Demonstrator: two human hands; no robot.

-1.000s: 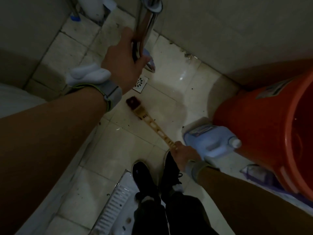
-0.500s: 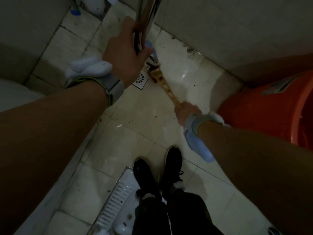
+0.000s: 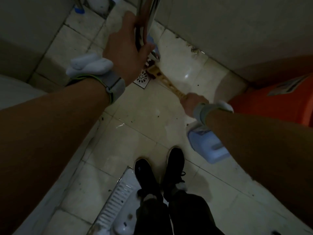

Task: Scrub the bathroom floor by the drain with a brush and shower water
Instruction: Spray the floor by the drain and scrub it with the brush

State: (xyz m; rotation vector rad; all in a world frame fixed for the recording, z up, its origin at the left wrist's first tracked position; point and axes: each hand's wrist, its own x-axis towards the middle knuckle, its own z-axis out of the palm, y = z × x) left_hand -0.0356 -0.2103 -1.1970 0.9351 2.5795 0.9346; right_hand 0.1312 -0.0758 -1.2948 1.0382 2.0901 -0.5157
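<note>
One view only, from the head camera, looking down at a dim tiled floor (image 3: 149,129). The left hand (image 3: 125,51) is raised near the wall, its fingers (image 3: 147,48) closed around a shiny metal shower handle (image 3: 149,12); the spray end pokes out just under the hand, above the drain (image 3: 142,78). I cannot tell if water is running. The right hand (image 3: 191,102) is low, closed around the end of the yellowish handle of the brush (image 3: 162,80). The dark brush head lies on the tile, touching or just beside the right edge of the drain grate, partly hidden under the left hand.

Several things could go wrong, in my judgement. The tiles look wet and shiny, with dark specks, and both black shoes (image 3: 160,173) stand at the rim of the squat toilet (image 3: 116,200), so a hard push on the brush while leaning forward may cause a slip. The bristles may push dirt into the grate and block it instead of clearing it. The right forearm passes over a pale blue bottle (image 3: 210,146) and close to the orange bucket (image 3: 271,106); a wide backward stroke could knock the bottle over. The left hand hides the brush head, so the spray could miss the scrubbed spot or splash the wall.
</note>
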